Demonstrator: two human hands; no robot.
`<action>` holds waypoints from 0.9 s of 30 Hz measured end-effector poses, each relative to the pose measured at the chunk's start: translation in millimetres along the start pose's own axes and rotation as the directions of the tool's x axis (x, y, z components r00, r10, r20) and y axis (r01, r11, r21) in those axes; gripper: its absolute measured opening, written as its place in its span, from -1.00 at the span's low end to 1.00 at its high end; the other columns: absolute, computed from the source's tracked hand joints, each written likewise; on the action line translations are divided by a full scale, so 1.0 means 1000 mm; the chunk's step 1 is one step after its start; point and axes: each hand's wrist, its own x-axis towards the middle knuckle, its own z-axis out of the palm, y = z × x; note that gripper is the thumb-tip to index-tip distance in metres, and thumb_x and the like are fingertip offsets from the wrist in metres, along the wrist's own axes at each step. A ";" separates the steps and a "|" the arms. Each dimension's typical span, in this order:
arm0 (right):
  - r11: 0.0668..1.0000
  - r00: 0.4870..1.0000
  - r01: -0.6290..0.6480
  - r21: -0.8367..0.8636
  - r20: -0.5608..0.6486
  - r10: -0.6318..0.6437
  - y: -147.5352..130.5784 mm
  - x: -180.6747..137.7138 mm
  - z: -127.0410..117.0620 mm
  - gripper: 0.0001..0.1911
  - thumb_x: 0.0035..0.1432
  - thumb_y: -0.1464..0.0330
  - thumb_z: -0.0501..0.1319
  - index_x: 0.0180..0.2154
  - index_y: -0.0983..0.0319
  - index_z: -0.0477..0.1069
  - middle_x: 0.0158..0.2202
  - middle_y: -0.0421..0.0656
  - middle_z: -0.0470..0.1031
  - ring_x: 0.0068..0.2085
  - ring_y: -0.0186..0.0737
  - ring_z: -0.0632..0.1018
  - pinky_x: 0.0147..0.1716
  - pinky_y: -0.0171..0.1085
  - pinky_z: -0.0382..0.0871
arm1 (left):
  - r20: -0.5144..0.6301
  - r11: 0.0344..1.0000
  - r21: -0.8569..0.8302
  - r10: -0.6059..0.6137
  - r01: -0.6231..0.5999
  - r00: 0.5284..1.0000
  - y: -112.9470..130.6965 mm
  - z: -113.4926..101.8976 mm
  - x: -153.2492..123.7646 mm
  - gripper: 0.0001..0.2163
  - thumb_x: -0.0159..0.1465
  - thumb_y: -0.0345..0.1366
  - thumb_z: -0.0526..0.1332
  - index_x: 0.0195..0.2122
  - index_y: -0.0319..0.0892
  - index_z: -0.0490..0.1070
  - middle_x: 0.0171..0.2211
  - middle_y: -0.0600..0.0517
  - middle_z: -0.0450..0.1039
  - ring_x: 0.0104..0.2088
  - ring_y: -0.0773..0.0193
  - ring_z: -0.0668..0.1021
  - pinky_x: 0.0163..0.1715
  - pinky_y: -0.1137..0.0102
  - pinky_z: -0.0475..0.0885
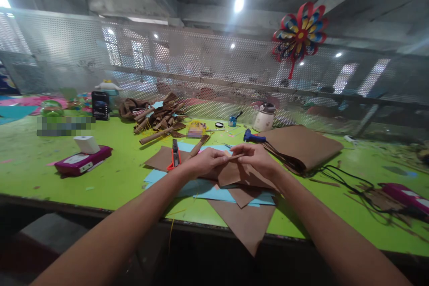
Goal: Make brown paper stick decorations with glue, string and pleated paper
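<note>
Both hands meet over the middle of the lime-green table point(117, 178). The left hand point(206, 161) and the right hand point(256, 156) each have their fingertips pinched tight on the upper edge of a brown paper piece point(241, 173). This matte, kraft-like sheet has creased, angular flaps and is held just above the tabletop. Under it lie flat light-blue paper sheets point(214, 193), and a pointed brown paper triangle point(248, 225) hangs over the table's front edge. Just left of the left hand rests an orange-handled cutting tool point(174, 155). Its exact type is hard to tell. To the right sits a thick stack of brown paper point(301, 143), with a blue glue gun point(252, 136) beside its near corner. Further back is a heap of rolled brown paper tubes point(160, 118). At the left, a glossy magenta box point(80, 163) carries a small white block point(86, 144). A layered red, blue and yellow paper flower point(299, 33) hangs on the perforated metal screen point(201, 67).
</note>
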 end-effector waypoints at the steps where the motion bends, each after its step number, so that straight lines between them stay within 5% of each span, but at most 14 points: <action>1: 0.999 1.000 -0.025 0.032 0.019 0.024 0.000 0.000 -0.001 -0.68 -0.20 0.52 0.19 -0.29 0.27 0.48 -0.34 -0.16 0.49 -0.30 -0.27 0.46 -0.29 -0.30 0.29 | -0.008 0.999 0.047 0.023 -0.023 1.000 0.000 0.000 0.000 -0.73 0.16 -0.17 0.10 -0.38 -0.30 0.43 -0.48 0.05 0.35 -0.45 0.38 0.32 -0.44 0.51 0.21; 5: 0.996 0.993 -0.088 -0.023 0.074 0.089 -0.001 0.000 -0.002 -0.76 -0.14 0.38 0.24 -0.32 0.31 0.47 -0.36 -0.14 0.47 -0.34 -0.29 0.44 -0.33 -0.30 0.27 | -0.037 0.971 0.234 0.066 -0.055 0.997 -0.001 0.001 0.002 -0.71 0.20 -0.17 0.05 -0.34 -0.29 0.44 -0.48 0.04 0.37 -0.45 0.37 0.33 -0.46 0.52 0.20; 9: 0.977 0.996 -0.078 -0.200 -0.047 0.070 0.000 0.001 -0.001 -0.79 -0.13 0.28 0.27 -0.48 0.33 0.45 -0.52 -0.19 0.42 -0.48 -0.35 0.37 -0.46 -0.34 0.21 | -0.029 0.923 0.373 0.110 -0.091 0.994 -0.001 0.001 0.002 -0.70 0.23 -0.19 0.00 -0.29 -0.28 0.44 -0.47 0.04 0.39 -0.43 0.35 0.35 -0.46 0.52 0.20; 14: 0.979 0.996 -0.060 -0.197 -0.083 0.044 0.000 0.001 -0.001 -0.79 -0.16 0.28 0.28 -0.51 0.32 0.44 -0.55 -0.21 0.41 -0.51 -0.37 0.34 -0.49 -0.35 0.19 | -0.038 0.866 0.484 0.161 -0.123 0.986 0.000 0.001 0.002 -0.69 0.24 -0.20 -0.03 -0.29 -0.26 0.43 -0.43 0.03 0.42 -0.40 0.33 0.38 -0.42 0.51 0.23; 27: 0.948 0.996 0.056 -0.313 -0.046 -0.074 0.001 0.002 -0.001 -0.80 -0.10 0.28 0.24 -0.48 0.31 0.47 -0.52 -0.18 0.44 -0.47 -0.33 0.37 -0.46 -0.35 0.23 | -0.057 0.812 0.566 0.212 -0.144 0.976 -0.013 0.004 0.006 -0.73 0.25 -0.21 -0.04 -0.29 -0.22 0.40 -0.41 0.02 0.43 -0.39 0.32 0.40 -0.39 0.48 0.25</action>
